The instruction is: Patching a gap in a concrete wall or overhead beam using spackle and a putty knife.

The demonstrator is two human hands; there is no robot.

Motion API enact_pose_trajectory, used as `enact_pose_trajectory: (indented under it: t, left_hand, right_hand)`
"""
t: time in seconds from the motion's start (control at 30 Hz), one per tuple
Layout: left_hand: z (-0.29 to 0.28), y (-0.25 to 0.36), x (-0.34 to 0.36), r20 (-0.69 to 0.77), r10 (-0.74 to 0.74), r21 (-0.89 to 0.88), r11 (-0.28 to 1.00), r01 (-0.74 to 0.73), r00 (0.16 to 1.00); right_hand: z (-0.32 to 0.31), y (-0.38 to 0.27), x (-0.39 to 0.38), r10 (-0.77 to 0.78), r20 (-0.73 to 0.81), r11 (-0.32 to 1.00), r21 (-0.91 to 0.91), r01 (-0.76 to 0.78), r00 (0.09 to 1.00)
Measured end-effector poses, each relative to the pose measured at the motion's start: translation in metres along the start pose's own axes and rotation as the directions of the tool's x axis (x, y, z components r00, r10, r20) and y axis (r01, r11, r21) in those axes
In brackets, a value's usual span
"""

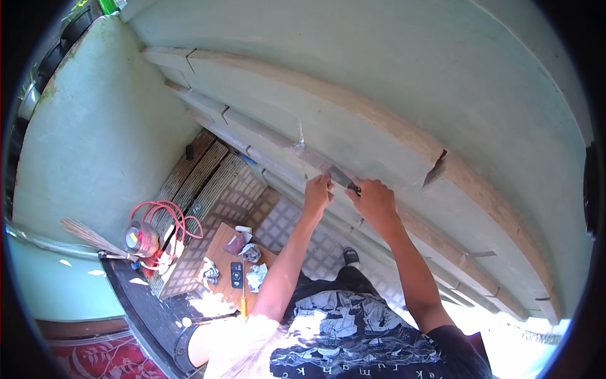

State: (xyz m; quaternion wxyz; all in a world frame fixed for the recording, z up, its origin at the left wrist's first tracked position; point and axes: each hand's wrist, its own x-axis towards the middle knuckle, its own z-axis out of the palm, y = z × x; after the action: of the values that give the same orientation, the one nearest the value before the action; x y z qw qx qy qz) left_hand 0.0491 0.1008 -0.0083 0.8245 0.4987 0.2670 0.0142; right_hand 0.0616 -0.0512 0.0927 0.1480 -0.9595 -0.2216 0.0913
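Observation:
My right hand point(376, 203) is closed around the dark handle of a putty knife point(341, 177). Its grey blade points up and left, lying against a pale ledge point(281, 140) on the wall. Just left of the blade, my left hand point(319, 194) has its fingers pinched together near the blade's end. Whether anything small sits in that pinch is hidden.
Pale green walls point(252, 25) with stepped ledges rise ahead. Lower left, a wooden board point(219, 235) carries crumpled packets, a dark phone-like device point(237, 275) and a yellow-handled screwdriver point(243, 306). Nearby are a red hose point(183, 218), a broom point(88, 234) and a slatted bench point(189, 167).

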Motion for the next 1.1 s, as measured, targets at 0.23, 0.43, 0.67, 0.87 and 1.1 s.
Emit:
enact_pose_trajectory:
  t: [0.23,0.43,0.67,0.87,1.1]
  left_hand:
    - [-0.012,-0.001,-0.013,0.072,-0.008,0.098,0.995,0.001,0.997]
    - [-0.039,-0.014,-0.078,0.156,0.430,0.625,0.654,-0.426,0.889]
    - [-0.044,0.030,-0.049,0.343,0.728,0.902,-0.079,-0.425,0.593]
    - [-0.046,0.041,0.001,0.437,0.596,0.895,-0.365,-0.257,0.673]
    - [0.023,-0.009,-0.039,0.287,0.601,0.958,-0.193,-0.213,0.746]
  right_hand:
    - [0.021,-0.008,-0.029,0.049,-0.081,0.998,0.030,-0.047,0.995]
    - [-0.010,0.000,-0.098,0.116,0.049,0.954,0.271,-0.125,0.992]
    - [-0.019,0.045,-0.138,0.190,0.196,0.908,0.338,-0.248,0.962]
    - [-0.013,0.077,-0.142,0.158,0.353,0.879,0.376,-0.294,0.922]
    - [-0.004,0.122,-0.135,0.058,0.404,0.847,0.464,-0.259,0.913]
